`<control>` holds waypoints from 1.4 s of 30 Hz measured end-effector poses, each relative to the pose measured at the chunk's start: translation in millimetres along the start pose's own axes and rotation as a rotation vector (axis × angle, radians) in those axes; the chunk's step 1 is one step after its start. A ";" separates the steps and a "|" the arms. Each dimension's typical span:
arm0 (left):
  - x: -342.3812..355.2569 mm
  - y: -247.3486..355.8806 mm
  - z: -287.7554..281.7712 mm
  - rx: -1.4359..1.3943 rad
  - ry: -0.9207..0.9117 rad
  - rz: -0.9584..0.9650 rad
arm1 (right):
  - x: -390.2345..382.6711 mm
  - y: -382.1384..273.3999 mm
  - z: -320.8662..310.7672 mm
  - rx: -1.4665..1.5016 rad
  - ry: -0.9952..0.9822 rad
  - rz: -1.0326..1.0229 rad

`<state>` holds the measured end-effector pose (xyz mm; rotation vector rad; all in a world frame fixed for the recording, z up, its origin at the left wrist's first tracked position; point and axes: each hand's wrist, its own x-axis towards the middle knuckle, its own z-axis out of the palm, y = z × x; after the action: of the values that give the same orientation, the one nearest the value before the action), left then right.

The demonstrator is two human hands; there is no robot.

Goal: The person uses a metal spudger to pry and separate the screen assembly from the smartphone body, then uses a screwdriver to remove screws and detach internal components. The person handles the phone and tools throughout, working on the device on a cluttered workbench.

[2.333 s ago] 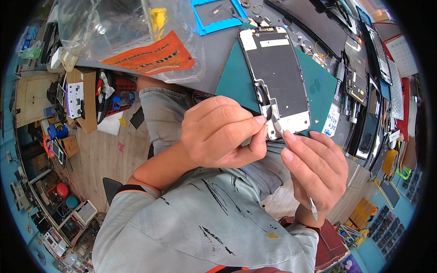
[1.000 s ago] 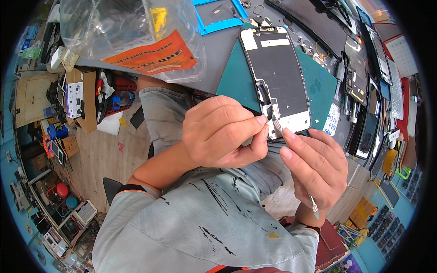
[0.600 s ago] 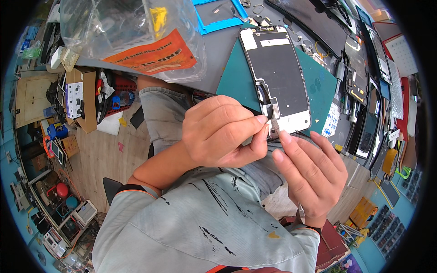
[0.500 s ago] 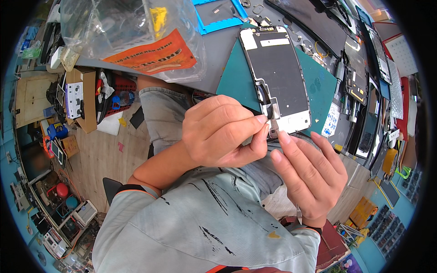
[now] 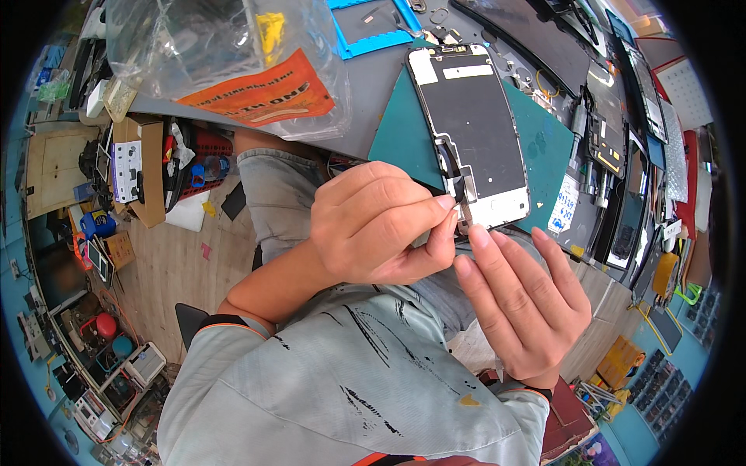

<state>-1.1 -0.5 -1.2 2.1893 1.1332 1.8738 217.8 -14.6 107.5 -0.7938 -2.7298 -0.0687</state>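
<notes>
A phone screen assembly [image 5: 470,116] lies back side up on a green mat [image 5: 400,128]. Its back is dark grey, with white patches at both ends. Along its left edge runs a thin flex cable [image 5: 458,182], lifted near the lower corner. My left hand [image 5: 381,221] is closed, thumb and forefinger pinching the cable's end at that corner. In my right hand [image 5: 528,299] a thin flat metal tool [image 5: 467,215] sits between thumb and forefinger, its tip against the cable beside my left fingertips. The other right fingers are stretched out; most of the tool is hidden.
A clear plastic bag [image 5: 225,46] with an orange label covers the table's left part. Beyond the mat are a blue frame [image 5: 377,46] and small loose parts. Several dark screens and tools crowd the right, by a white handwritten label [image 5: 563,206].
My right hand has shifted slightly left and down, and the tool tip has turned more upright by the cable. The tool's rear end below that hand no longer shows. My left hand stays still.
</notes>
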 end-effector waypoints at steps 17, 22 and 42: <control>0.2 0.3 0.1 0.010 0.004 0.006 | -0.6 7.4 0.6 -0.017 0.012 -0.067; 0.3 -0.3 1.3 0.007 0.013 0.017 | -1.4 4.6 1.2 -0.036 0.008 -0.063; 0.5 -0.3 0.3 0.011 0.006 0.019 | 0.6 6.0 -0.1 -0.054 0.005 -0.084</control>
<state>-1.0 0.2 -1.0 2.2095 1.1306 1.8873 220.6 -9.3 107.5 -0.6918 -2.7664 -0.1622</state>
